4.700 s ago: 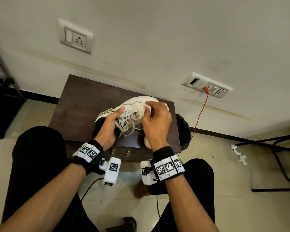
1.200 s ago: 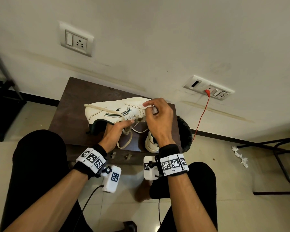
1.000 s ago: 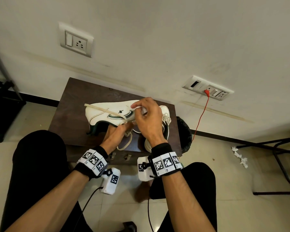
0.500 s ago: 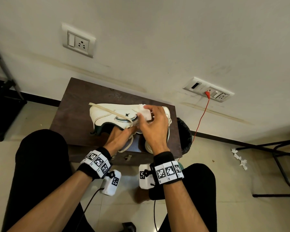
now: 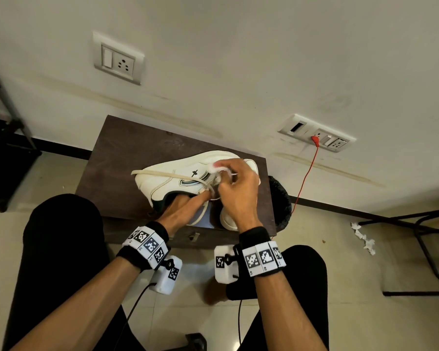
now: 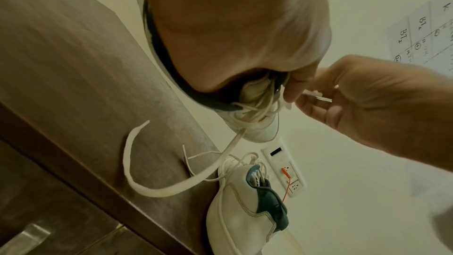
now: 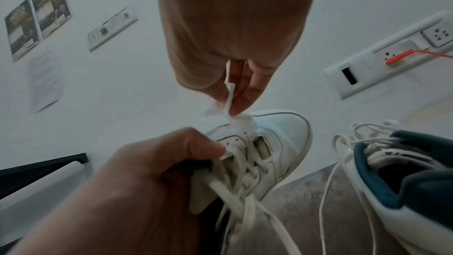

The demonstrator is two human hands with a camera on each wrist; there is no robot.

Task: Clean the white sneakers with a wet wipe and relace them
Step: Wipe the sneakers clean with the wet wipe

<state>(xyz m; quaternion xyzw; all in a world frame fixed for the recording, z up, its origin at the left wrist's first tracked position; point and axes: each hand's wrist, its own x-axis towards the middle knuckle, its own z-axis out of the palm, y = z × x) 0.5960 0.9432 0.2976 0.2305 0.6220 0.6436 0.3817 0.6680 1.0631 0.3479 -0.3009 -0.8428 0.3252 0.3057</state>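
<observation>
Sneaker (image 5: 178, 179) work sits nearest: the left hand (image 5: 185, 207) grips the raised shoe at its tongue and collar over the dark table (image 5: 127, 153), while the right hand (image 5: 238, 188) pinches a wet wipe (image 7: 229, 118) against the eyelets. Loose laces (image 6: 137, 164) could snag the wipe or slide off the edge. Beside it lies the second sneaker (image 6: 242, 212); beyond, a black-lined bin (image 5: 280, 198), its contents hidden.

Sneaker (image 5: 167, 184) smooth white leather-like; laces (image 6: 137, 164) flat woven cloth; table (image 5: 117, 158) dark matt wood-grain.
</observation>
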